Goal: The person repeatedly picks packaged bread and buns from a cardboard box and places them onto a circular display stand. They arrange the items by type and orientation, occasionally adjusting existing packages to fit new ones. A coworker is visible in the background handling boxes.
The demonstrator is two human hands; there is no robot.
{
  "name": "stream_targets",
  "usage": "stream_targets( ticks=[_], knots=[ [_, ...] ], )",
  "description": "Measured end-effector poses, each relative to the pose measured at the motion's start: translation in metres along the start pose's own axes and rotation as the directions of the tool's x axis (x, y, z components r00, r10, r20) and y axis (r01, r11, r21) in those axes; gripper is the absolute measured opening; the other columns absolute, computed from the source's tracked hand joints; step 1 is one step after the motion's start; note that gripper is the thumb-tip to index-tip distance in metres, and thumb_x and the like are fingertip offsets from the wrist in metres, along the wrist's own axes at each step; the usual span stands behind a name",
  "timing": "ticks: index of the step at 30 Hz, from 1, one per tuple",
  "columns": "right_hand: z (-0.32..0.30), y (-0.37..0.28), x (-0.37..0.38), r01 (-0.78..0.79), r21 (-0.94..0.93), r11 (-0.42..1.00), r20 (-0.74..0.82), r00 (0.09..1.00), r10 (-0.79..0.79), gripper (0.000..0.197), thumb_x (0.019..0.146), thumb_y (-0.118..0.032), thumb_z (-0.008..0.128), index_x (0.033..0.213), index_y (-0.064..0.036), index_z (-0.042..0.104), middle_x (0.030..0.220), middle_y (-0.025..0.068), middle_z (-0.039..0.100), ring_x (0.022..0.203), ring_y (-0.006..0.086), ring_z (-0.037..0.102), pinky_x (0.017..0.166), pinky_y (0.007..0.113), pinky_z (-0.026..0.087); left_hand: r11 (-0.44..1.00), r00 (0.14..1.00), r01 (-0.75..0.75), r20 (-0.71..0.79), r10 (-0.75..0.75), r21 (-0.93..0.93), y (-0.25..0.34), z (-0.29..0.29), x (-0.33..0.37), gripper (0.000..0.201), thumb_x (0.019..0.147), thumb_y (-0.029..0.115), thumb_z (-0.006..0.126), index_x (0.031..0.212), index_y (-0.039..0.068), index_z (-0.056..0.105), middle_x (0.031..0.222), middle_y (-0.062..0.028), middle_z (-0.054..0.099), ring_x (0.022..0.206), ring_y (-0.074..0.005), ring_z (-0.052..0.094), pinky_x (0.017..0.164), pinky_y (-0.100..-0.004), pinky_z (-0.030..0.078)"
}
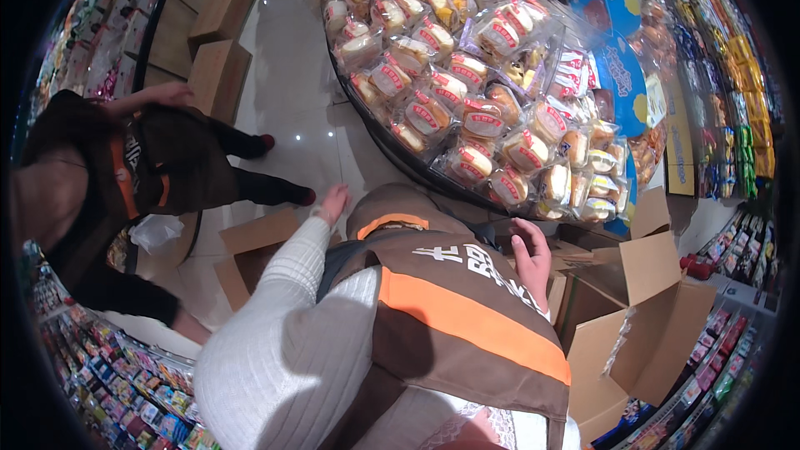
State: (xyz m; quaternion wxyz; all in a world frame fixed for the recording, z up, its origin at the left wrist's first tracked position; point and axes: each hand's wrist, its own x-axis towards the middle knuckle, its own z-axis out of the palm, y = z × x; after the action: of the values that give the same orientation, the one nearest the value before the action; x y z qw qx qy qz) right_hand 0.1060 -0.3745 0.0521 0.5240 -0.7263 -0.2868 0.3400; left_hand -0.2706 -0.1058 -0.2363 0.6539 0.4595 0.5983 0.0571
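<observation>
My left hand (335,202), at the end of a white knitted sleeve, hangs in the air beside my brown apron (467,275) with nothing in it. Its fingers are stretched out. On the other side of the apron, my right hand (533,257) is raised with its fingers apart, and it holds nothing. Ahead of both hands, clear-wrapped bread buns (429,114) lie heaped on a round display stand with a dark rim (369,123). The right hand is nearer to the heap, but apart from it.
An open cardboard box (596,371) stands at my right, another open box (262,237) on the floor at my left. A co-worker in a brown apron (187,154) is at the far left, near stacked boxes (219,79). Packed shelves (125,383) surround the aisle.
</observation>
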Motion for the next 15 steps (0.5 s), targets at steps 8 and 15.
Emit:
stream_targets(
  ticks=[8, 15],
  knots=[
    [-0.002, -0.026, 0.058, -0.055, -0.181, 0.982, 0.121, 0.99, 0.078, 0.03, 0.096, -0.005, 0.066, 0.126, 0.0001, 0.065, 0.124, 0.01, 0.066, 0.113, 0.017, 0.065, 0.099, 0.03, 0.05, 0.91, 0.988, 0.099, 0.067, -0.137, 0.403, -0.088, 0.04, -0.018, 0.046, 0.095, 0.034, 0.06, 0.129, 0.003, 0.064, 0.123, -0.0216, 0.07, 0.117, -0.0344, 0.066, 0.1, -0.0421, 0.05],
    [0.01, -0.062, 0.09, 0.283, -0.224, 0.933, 0.363, 0.912, -0.19, 0.032, 0.092, -0.011, 0.068, 0.123, -0.0035, 0.066, 0.117, 0.013, 0.067, 0.107, 0.0262, 0.066, 0.091, 0.036, 0.053, 0.723, 0.998, -0.051, 0.066, 0.008, 0.689, 0.02, 0.01, 0.039, 0.043, 0.091, 0.03, 0.063, 0.121, -0.001, 0.066, 0.113, -0.0217, 0.073, 0.107, -0.0344, 0.069, 0.094, -0.0395, 0.053]
  ],
)
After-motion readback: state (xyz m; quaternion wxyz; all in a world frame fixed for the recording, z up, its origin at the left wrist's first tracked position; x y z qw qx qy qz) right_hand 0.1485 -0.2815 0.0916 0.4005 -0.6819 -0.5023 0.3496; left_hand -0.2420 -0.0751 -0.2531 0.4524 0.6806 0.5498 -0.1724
